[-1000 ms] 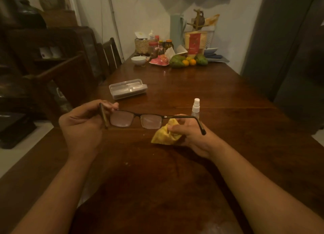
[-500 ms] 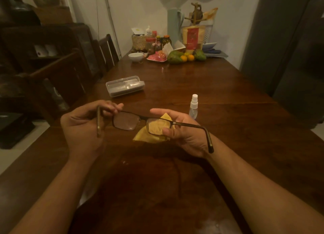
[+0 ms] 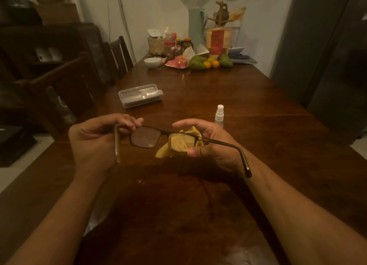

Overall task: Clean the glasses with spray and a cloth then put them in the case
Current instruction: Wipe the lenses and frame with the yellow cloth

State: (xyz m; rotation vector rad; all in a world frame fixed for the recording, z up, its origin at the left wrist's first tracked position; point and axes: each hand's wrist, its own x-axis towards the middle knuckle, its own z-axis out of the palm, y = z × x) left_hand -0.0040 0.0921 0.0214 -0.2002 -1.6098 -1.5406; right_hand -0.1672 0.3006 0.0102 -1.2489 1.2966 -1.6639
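My left hand pinches the glasses at their left hinge with curled fingertips, and that temple arm hangs folded down across my palm. My right hand is cupped round the yellow cloth, holding it bunched right behind the right lens, so the lens looks yellow; a corner of cloth droops below the frame. The other temple arm stretches open over my right wrist. The glasses are held just above the wooden table, lenses facing me. The small spray bottle stands upright just beyond my right hand. The clear case lies closed farther out to the left. At the far end I see a white bowl and fruit.
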